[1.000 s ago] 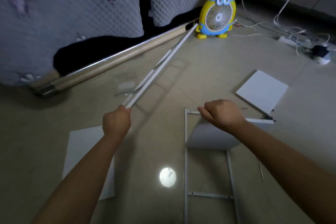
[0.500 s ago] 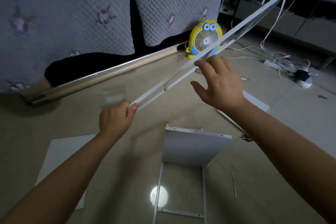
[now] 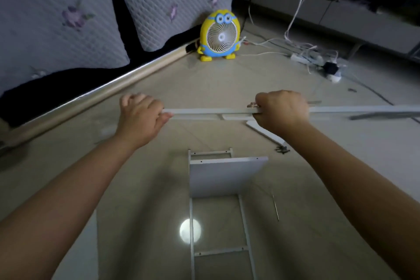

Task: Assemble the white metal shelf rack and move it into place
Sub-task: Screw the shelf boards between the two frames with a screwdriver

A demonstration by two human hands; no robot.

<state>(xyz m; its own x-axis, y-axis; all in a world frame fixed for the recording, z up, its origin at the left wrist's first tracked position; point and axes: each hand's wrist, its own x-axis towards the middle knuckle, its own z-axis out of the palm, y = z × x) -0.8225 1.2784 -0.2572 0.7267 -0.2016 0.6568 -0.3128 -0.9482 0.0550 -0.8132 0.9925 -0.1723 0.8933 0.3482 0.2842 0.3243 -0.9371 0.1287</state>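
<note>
A long white ladder-like side frame point(image 3: 211, 111) hangs level across the view, above the floor. My left hand point(image 3: 141, 118) grips its left end. My right hand point(image 3: 281, 109) grips it further right, and the frame runs on past it to the right edge. Below, a second white side frame point(image 3: 218, 252) lies flat on the floor with a white shelf panel point(image 3: 225, 175) standing fixed across its far end. Another white panel point(image 3: 263, 130) lies on the floor under my right hand, and part of a third point(image 3: 77, 252) shows by my left forearm.
A yellow cartoon-figure fan point(image 3: 219, 36) stands at the back by the quilted bed cover point(image 3: 56, 18). A power strip with white cables point(image 3: 313, 59) lies at the back right. Dark screws point(image 3: 281, 149) and a thin metal rod point(image 3: 275, 208) lie on the tiled floor.
The side frame swung from pointing away toward the fan, through a raised diagonal, to level across the view. My right hand left the shelf panel and took hold of the frame.
</note>
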